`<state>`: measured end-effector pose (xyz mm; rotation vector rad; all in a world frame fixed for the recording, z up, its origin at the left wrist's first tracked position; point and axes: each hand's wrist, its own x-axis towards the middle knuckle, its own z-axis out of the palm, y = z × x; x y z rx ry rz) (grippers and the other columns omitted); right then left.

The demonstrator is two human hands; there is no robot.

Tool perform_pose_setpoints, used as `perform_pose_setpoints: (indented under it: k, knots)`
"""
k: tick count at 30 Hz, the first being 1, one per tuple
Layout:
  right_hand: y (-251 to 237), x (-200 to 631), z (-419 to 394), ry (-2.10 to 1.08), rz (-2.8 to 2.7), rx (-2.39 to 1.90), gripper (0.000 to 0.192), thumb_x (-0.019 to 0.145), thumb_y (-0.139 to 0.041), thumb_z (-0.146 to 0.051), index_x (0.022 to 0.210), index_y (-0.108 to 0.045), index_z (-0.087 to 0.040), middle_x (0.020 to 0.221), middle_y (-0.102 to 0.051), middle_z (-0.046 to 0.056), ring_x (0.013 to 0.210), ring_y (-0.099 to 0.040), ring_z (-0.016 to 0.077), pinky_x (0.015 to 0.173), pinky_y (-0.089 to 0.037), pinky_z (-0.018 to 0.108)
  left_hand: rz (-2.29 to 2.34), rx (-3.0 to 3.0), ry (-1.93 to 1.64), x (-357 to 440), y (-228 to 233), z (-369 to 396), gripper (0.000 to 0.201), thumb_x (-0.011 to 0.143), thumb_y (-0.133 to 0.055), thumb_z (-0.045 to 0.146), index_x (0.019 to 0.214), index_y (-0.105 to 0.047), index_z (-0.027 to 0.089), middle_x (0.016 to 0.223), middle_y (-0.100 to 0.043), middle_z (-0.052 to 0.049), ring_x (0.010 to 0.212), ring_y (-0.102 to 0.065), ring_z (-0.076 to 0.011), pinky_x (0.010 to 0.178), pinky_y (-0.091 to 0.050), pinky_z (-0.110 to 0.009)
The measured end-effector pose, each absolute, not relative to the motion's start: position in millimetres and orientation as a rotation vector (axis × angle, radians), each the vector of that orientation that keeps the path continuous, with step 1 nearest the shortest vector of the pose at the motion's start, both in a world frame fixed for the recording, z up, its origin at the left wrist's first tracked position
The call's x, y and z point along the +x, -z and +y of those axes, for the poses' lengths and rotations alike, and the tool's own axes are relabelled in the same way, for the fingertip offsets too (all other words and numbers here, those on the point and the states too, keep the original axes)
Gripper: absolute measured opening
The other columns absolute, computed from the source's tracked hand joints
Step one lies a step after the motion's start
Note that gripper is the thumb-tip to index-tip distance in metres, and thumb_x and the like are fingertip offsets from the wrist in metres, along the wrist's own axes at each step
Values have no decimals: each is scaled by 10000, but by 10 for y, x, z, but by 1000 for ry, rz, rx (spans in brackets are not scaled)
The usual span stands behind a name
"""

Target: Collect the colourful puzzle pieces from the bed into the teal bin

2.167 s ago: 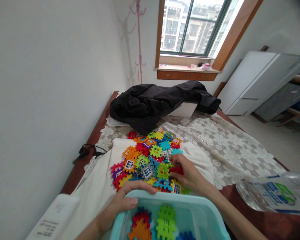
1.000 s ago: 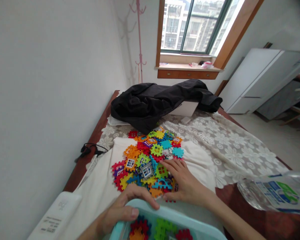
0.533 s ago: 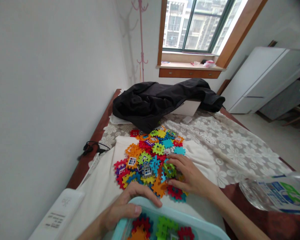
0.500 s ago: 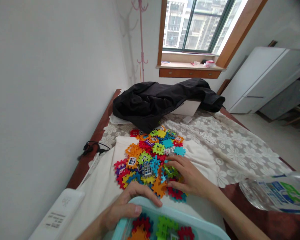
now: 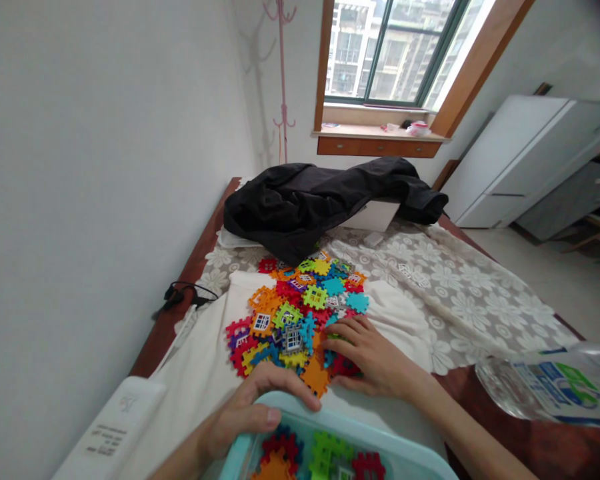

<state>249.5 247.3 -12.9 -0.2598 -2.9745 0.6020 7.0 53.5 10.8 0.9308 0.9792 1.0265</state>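
My left hand (image 5: 253, 407) grips the near-left rim of a light teal plastic bin (image 5: 375, 430), thumb inside and fingers outside. Inside the bin lie several interlocking building blocks (image 5: 330, 457), in red, green and orange. Beyond it spreads a pile of flat, notched building blocks (image 5: 285, 317) in many colours, some with white or grey window inserts. Over the pile's right side my right hand (image 5: 373, 360) is cupped, its fingers and thumb curved round several blocks, red and green among them. Its palm hides part of these.
The pile lies on a white cloth (image 5: 205, 373) on a bed with a floral cover (image 5: 460, 320). A black garment (image 5: 300, 207) lies behind. A clear plastic bottle (image 5: 550, 383) is at right, a white box-like device (image 5: 113, 427) at lower left, a black cable (image 5: 177, 293) beside the wall.
My right hand has moved slightly left and closed in over the blocks, covering more of the green and red ones. My left hand stays on the bin's rim.
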Motion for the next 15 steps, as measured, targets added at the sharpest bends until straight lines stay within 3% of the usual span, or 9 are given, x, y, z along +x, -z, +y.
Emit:
perform_pose_setpoints:
  k: [2,4,6,9,10,12,15]
  knots:
    - [166,2494,2528,-570,-2943,-284,397,1014,-617,-470,1347,-630,-255,1422,-640,127,1265,-600,327,1066,-468,526,992,941,-1022,61,-88,531,424,813,-740,475,1144,-815,221,1156,-747,-85,1057,-643,-295,925,-468,-348]
    - [185,2510,2582,-545,-2919,-324,382,1035,-576,-492,1312,-656,-240,1442,-627,139,1289,-587,327,1070,-472,513,997,929,-1019,57,-73,529,424,800,-747,466,1136,-817,218,1152,-748,-87,1047,-643,-295,919,-476,-351]
    - [178,2530,2611,-556,-2932,-352,556,987,-616,-597,1420,-606,-248,1528,-568,151,1384,-521,361,1126,-433,551,996,889,-1016,61,-62,531,418,779,-756,453,1121,-824,221,1130,-758,-84,1017,-650,-291,900,-485,-352]
    - [146,2540,2594,-618,-3008,-342,1021,783,-744,-770,1620,-396,-301,1660,-433,149,1507,-377,440,1207,-299,663,1016,804,-1058,80,-59,539,403,734,-770,425,1072,-836,216,1108,-774,-81,1012,-655,-297,881,-497,-356]
    - [136,2536,2579,-636,-3029,-339,1097,746,-762,-787,1645,-348,-313,1683,-402,147,1524,-350,452,1217,-266,682,1022,771,-1083,89,-62,543,395,719,-772,412,1055,-836,214,1096,-782,-79,1009,-657,-295,876,-499,-354]
    - [126,2522,2554,-652,-3047,-334,1051,780,-750,-769,1644,-351,-323,1696,-389,136,1527,-355,443,1223,-260,673,1030,710,-1143,107,-74,548,367,698,-781,387,1016,-835,212,1067,-796,-66,989,-661,-276,864,-499,-336]
    - [140,2505,2552,-622,-3041,-282,778,924,-662,-690,1577,-462,-320,1660,-455,115,1472,-451,390,1195,-340,609,1038,640,-1216,135,-88,543,336,693,-791,377,988,-829,221,1028,-802,-44,946,-668,-247,837,-500,-311]
